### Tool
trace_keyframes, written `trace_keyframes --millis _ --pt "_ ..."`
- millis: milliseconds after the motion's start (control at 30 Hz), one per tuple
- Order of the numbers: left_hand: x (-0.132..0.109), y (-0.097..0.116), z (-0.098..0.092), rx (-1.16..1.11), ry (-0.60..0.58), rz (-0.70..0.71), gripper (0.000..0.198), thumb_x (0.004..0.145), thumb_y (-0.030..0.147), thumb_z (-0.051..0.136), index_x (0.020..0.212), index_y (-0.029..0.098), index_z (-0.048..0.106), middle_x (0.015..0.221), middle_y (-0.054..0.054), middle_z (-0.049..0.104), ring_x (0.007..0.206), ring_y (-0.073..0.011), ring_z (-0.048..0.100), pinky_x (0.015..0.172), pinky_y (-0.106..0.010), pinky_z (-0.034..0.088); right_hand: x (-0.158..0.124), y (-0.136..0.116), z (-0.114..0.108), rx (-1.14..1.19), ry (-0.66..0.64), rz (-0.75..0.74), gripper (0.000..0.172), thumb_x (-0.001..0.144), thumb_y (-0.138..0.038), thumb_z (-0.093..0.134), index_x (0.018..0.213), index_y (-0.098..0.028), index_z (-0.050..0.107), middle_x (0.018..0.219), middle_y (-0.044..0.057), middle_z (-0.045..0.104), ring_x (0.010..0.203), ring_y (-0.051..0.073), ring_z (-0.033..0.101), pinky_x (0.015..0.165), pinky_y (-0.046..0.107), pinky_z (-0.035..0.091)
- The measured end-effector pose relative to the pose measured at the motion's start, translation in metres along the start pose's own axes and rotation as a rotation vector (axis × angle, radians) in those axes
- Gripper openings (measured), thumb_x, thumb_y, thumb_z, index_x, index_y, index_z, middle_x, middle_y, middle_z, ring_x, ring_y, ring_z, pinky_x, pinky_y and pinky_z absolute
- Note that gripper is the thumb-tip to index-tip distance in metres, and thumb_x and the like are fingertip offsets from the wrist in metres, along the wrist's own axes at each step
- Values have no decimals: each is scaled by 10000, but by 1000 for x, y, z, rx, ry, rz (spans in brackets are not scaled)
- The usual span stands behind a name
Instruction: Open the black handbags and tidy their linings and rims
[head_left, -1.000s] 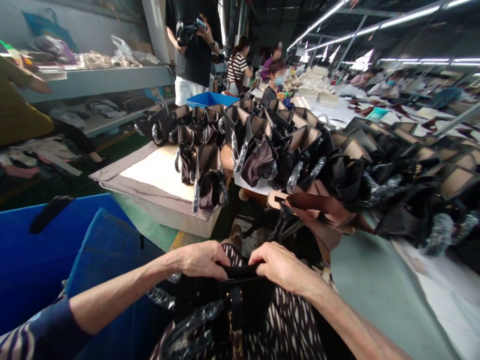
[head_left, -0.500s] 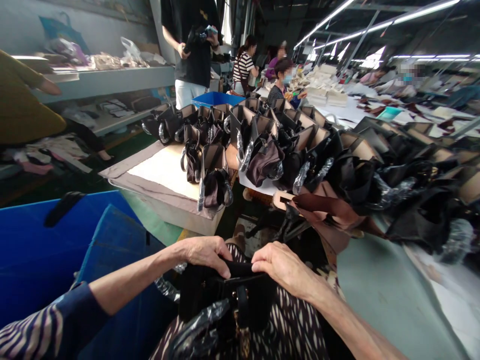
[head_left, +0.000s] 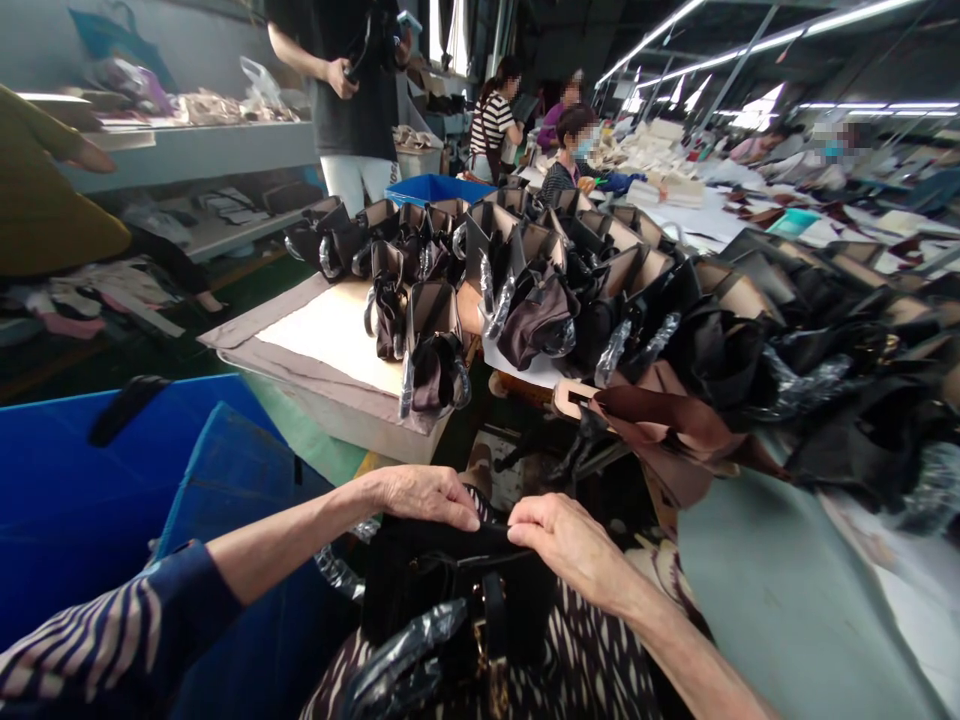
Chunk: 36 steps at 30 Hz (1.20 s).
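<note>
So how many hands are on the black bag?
2, at the top edge of the black bag: the left hand left of the middle, the right hand right of it. No third hand shows there, though the bag's far side is hidden.

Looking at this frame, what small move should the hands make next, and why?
Probably slide the right hand outward along the top edge of the black bag, pressing lightly: it and the left hand pinch that edge with fingertips close together near its middle, away from the corners.
</note>
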<state>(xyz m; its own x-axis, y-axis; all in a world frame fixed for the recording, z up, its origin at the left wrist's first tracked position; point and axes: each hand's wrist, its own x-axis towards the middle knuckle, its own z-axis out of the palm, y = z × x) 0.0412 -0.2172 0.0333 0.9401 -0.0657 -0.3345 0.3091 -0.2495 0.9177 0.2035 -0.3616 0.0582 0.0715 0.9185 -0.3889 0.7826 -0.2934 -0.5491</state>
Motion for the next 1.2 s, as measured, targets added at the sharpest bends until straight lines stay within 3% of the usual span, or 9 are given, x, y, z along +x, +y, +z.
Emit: trace_keyframes --millis 200,333,533,667,767,833,1000,1100,1200 --pt "1 2 -2 30 -17 13 276 792 334 502 640 125 598 574 45 450 533 -62 353 505 -142 303 -4 -3 5 -62 34 -15 239 787 -294 433 604 -196 551 580 -52 504 619 90 469 568 209 256" --pt "1 22 -3 263 -63 -18 212 778 220 468 626 131 585 514 49 399 503 -68 344 471 -154 278 -7 -7 6 -67 78 -19 227 784 -299 458 613 -203 573 615 -42 559 657 103 496 595 213 267" --pt "9 44 31 547 173 -65 301 680 67 411 873 166 620 745 -10 616 614 -113 494 539 -171 334 -12 -8 4 -68 91 -15 215 779 -255 452 632 -213 603 608 -27 587 657 115 523 575 215 263" --pt "17 39 46 507 270 -73 152 711 259 515 681 151 618 613 3 568 550 -105 459 496 -171 307 -17 -9 3 -64 79 -27 217 788 -236 442 651 -212 608 639 -26 603 659 109 532 577 213 283" --pt "21 35 42 470 295 -133 195 692 292 552 570 147 599 501 25 467 502 -94 408 462 -172 272 -21 -10 3 -44 103 -56 199 787 -213 430 673 -207 593 705 -18 607 728 115 542 637 208 324" --pt "20 36 37 402 310 -171 175 681 285 561 579 152 609 482 37 427 496 -91 395 449 -172 256 -25 -9 4 10 140 -61 151 752 -198 460 830 -225 587 829 -18 600 765 117 537 674 206 356" --pt "11 44 26 307 356 -192 152 656 276 586 592 148 634 465 45 411 483 -88 371 446 -181 248 -29 -6 8 14 286 -57 695 627 -123 510 1278 -241 296 1306 13 360 1103 156 424 915 237 347" --pt "7 52 20 307 357 -178 126 635 252 599 572 148 632 449 49 394 480 -85 368 442 -178 249 -23 -5 -1 -94 334 16 719 607 -125 512 1291 -200 304 1323 49 348 1180 210 354 976 301 297" --pt "2 59 11 280 355 -157 125 635 250 587 595 143 635 454 54 389 470 -78 364 432 -176 244 -15 -4 -18 -50 310 71 559 620 -175 536 1173 -209 460 1183 43 495 1069 227 449 895 315 350"
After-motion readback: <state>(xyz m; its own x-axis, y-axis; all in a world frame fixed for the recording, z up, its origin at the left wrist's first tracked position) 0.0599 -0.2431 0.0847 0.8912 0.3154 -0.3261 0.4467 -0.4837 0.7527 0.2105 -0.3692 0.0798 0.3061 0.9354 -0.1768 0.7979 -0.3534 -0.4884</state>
